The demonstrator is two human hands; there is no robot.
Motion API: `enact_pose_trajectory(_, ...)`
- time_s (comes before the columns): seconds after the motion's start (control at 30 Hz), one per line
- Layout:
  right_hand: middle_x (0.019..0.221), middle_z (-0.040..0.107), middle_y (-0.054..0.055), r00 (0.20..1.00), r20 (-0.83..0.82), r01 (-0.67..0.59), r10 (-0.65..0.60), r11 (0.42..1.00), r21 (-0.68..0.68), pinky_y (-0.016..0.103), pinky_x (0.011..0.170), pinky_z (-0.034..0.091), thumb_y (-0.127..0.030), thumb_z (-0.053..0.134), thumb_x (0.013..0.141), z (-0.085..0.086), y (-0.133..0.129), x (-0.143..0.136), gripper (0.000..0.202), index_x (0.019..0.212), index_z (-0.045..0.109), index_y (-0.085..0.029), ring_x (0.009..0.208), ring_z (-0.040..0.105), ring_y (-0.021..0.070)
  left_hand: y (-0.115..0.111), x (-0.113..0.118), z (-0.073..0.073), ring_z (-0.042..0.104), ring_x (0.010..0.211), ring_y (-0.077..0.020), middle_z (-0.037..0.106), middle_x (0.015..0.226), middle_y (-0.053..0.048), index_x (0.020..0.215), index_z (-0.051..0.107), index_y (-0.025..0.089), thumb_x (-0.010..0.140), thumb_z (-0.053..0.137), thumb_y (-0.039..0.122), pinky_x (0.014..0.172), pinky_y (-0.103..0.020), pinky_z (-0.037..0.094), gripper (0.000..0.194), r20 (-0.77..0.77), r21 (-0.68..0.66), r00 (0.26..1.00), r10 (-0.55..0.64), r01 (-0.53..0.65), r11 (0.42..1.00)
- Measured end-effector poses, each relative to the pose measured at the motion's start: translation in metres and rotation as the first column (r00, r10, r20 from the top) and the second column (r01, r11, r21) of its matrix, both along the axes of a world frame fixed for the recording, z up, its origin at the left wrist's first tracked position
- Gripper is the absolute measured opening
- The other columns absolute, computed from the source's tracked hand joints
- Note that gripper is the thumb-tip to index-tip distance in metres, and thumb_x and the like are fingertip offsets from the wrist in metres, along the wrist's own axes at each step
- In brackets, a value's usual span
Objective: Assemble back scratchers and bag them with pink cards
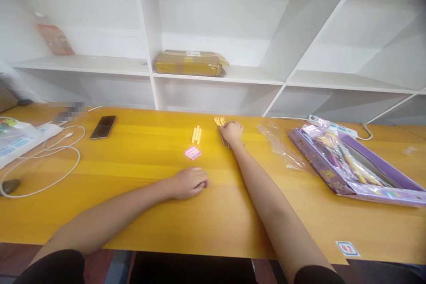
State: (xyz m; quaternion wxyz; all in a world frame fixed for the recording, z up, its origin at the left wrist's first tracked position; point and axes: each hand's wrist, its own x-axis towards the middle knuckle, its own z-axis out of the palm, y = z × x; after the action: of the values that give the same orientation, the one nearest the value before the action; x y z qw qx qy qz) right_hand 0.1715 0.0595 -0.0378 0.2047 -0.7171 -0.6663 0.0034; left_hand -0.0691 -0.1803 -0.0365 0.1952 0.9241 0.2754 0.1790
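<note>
My right hand (233, 132) is closed at the far side of the table, on thin-rodded back scratchers (219, 121) with yellow claw-shaped heads. Their heads stick out to the left of my fingers, and the dark rods run down beneath my hand, partly hidden. Nearer to me, my left hand (190, 183) rests on the tabletop with its fingers curled in and nothing visible in them. Several pale yellow sticks (196, 135) lie side by side left of my right hand. Just below them is a small pink and white card (193, 153).
On the right, a purple box (336, 182) holds plastic-wrapped items, with clear plastic wrapping (282, 146) beside it. A phone (103, 127), a white cable (78, 155) and a power strip (29, 142) lie left. White shelves behind carry a cardboard box (186, 63).
</note>
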Motion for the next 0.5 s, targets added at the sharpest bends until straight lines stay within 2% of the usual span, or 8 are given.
enact_pose_trajectory(0.13, 0.118, 0.072, 0.024, 0.999, 0.002, 0.051, -0.052, 0.997, 0.063, 0.047, 0.114, 0.033, -0.038, 0.057, 0.096, 0.017, -0.007, -0.003, 0.034, 0.095, 0.078, -0.011, 0.12, 0.058, 0.0348, 0.0, -0.001, 0.002, 0.065, 0.093, -0.0224, 0.075, 0.097, -0.006, 0.1, 0.066, 0.021, 0.1, 0.05, 0.011, 0.089, -0.035, 0.049, 0.019, -0.005, -0.01, 1.0, 0.0, 0.0, 1.0)
enact_pose_trajectory(0.23, 0.107, 0.074, 0.02, 0.997, -0.08, 0.015, -0.006, 0.993, 0.114, 0.042, 0.105, 0.039, -0.034, 0.053, 0.098, 0.04, -0.013, -0.009, 0.032, 0.088, 0.075, -0.014, 0.11, 0.062, 0.0315, 0.0, -0.001, 0.002, 0.065, 0.093, -0.0224, 0.075, 0.096, -0.007, 0.099, 0.066, 0.021, 0.101, 0.05, 0.012, 0.089, -0.035, 0.049, 0.019, -0.016, -0.02, 1.0, 0.002, -0.002, 1.0)
enact_pose_trajectory(0.3, 0.1, 0.075, 0.017, 0.979, -0.194, -0.047, 0.065, 0.994, 0.097, 0.035, 0.089, 0.043, -0.033, 0.047, 0.102, 0.056, -0.018, -0.018, 0.032, 0.09, 0.072, -0.016, 0.096, 0.064, 0.0271, 0.0, -0.001, 0.002, 0.065, 0.094, -0.0225, 0.075, 0.097, -0.007, 0.099, 0.066, 0.021, 0.101, 0.05, 0.012, 0.089, -0.036, 0.049, 0.018, -0.021, -0.026, 1.0, 0.005, -0.006, 1.0)
enact_pose_trajectory(0.37, 0.097, 0.076, 0.015, 0.948, -0.285, -0.134, 0.145, 0.989, 0.058, 0.032, 0.078, 0.042, -0.031, 0.039, 0.107, 0.067, -0.025, -0.033, 0.035, 0.097, 0.069, -0.017, 0.086, 0.065, 0.0243, 0.0, -0.001, 0.002, 0.065, 0.095, -0.0225, 0.076, 0.098, -0.006, 0.1, 0.066, 0.021, 0.101, 0.05, 0.012, 0.089, -0.035, 0.049, 0.019, -0.019, -0.029, 1.0, 0.008, -0.008, 1.0)
enact_pose_trajectory(0.5, 0.109, 0.078, 0.019, 0.925, -0.209, -0.338, 0.316, 0.938, -0.078, 0.031, 0.078, 0.042, -0.028, 0.031, 0.114, 0.069, -0.043, -0.07, 0.038, 0.111, 0.067, -0.016, 0.096, 0.071, 0.026, 0.0, -0.001, 0.001, 0.065, 0.094, -0.0225, 0.075, 0.097, -0.007, 0.1, 0.067, 0.021, 0.101, 0.05, 0.012, 0.09, -0.036, 0.049, 0.019, -0.014, -0.02, 1.0, 0.003, -0.003, 1.0)
